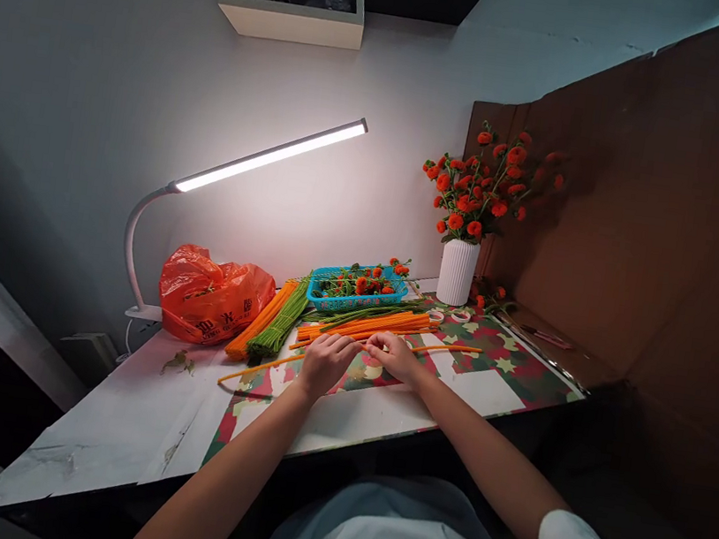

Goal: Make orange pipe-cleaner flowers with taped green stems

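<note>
A long orange pipe cleaner (265,368) stretches sideways above the table's front part, its two ends sticking out past my hands. My left hand (328,361) is closed around it near its middle. Close beside, my right hand (393,356) pinches the same stem with thumb and fingers. The short stretch between my fingertips is mostly hidden. Just behind my hands lies a bundle of orange pipe cleaners (392,323). To the left rest a green pipe cleaner bundle (278,325) and another orange bundle (258,327).
Behind the bundles stands a blue basket (326,302) of red-orange flowers and green stems. A white ribbed vase (457,273) holds more flowers. An orange plastic bag (211,302) and a lit lamp (275,155) are left. Tape rolls (460,316) lie right; a cardboard wall (644,194) borders that side.
</note>
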The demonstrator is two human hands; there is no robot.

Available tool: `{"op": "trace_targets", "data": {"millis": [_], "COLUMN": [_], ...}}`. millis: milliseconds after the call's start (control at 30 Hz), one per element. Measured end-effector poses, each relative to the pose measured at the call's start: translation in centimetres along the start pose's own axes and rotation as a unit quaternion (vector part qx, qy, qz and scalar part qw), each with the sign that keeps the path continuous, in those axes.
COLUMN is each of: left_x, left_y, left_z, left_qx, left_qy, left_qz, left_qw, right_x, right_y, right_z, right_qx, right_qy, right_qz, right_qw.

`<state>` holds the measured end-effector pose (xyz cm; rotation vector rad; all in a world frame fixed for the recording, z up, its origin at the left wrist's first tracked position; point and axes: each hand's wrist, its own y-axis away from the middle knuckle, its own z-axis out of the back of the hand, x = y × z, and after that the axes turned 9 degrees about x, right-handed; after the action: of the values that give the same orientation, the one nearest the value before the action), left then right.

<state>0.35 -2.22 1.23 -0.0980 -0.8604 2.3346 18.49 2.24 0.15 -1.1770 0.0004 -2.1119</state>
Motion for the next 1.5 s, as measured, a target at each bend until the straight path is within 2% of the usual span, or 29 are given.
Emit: {"op": "trace_targets", "data": {"millis": [100, 200, 333, 500, 567, 767, 1100, 1233, 1400, 1500], "left_x": [0.0, 0.1, 0.5, 0.5, 0.5, 0.1, -0.1, 0.1, 0.7, 0.9], "left_y": [0.0, 0.1, 0.1, 0.0, 0.0, -0.3, -0.3, -0.3, -0.2, -0.3], "left_z": [-0.2, -0.5, -0.5, -0.3, -0.2, 0.6, 0.4, -0.1, -0.6, -0.5], "left_qx": [0.002, 0.010, 0.074, 0.127, 0.145, 0.187, 0.237, 0.239, 0.241, 0.242], "left_qy": [0.020, 0.112, 0.261, 0.374, 0.387, 0.349, 0.399, 0.465, 0.585, 0.621], "left_qz": [0.013, 0.069, 0.157, 0.201, 0.199, 0.171, 0.209, 0.248, 0.286, 0.272], "left_qw": [1.000, 0.991, 0.950, 0.896, 0.889, 0.902, 0.861, 0.816, 0.720, 0.694], "right_x": [0.3, 0.8, 1.4, 1.5, 1.4, 1.5, 1.4, 1.6, 1.8, 1.8], "right_y": [0.2, 0.5, 0.9, 1.0, 1.1, 1.2, 1.3, 1.3, 1.4, 1.5], "right_z": [0.2, 0.5, 0.6, 0.6, 0.5, 0.4, 0.2, 0.2, 0.0, -0.2], "right_qx": [-0.001, -0.008, -0.007, -0.003, 0.007, 0.043, 0.062, 0.045, -0.004, -0.028], "right_qy": [0.020, 0.075, 0.148, 0.171, 0.173, 0.186, 0.205, 0.199, 0.237, 0.273], "right_qz": [-0.012, -0.017, 0.006, 0.028, 0.030, 0.044, 0.076, 0.094, 0.136, 0.167], "right_qw": [1.000, 0.997, 0.989, 0.985, 0.984, 0.981, 0.974, 0.975, 0.962, 0.947]}}
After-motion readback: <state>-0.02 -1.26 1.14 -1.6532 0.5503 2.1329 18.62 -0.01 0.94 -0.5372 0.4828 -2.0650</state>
